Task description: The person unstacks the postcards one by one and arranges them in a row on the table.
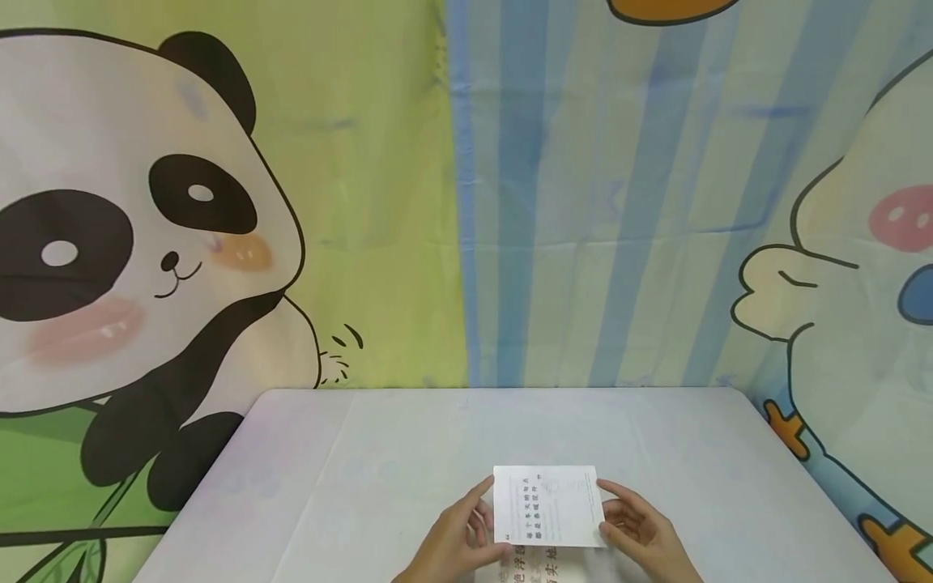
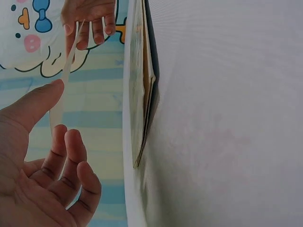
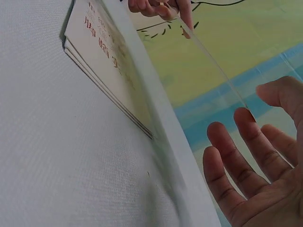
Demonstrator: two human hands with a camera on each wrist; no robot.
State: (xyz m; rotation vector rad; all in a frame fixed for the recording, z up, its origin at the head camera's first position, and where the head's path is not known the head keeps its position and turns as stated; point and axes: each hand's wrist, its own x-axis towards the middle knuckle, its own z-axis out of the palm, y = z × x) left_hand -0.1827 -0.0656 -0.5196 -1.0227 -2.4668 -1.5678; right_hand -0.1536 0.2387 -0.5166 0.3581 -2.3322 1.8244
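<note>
Both hands hold up a thin white card point(image 1: 548, 506) printed with columns of dark Chinese characters. My left hand point(image 1: 466, 534) pinches its left edge, thumb at the lower corner and a fingertip near the upper one. On the opposite edge, the thumb and index finger of my right hand point(image 1: 645, 533) hold the card. Edge-on, the card point(image 2: 71, 61) is a narrow strip in both wrist views. Under it on the table lies a small stack of printed cards or booklets point(image 3: 97, 54) with reddish characters, partly covered by the raised card in the head view.
A white cloth-covered table point(image 1: 394, 461) stretches out beyond the hands. Behind it hangs a curtain point(image 1: 554, 202) with green and blue-striped areas, a cartoon panda point(image 1: 168, 259) at left and a white cartoon figure point(image 1: 853, 348) at right.
</note>
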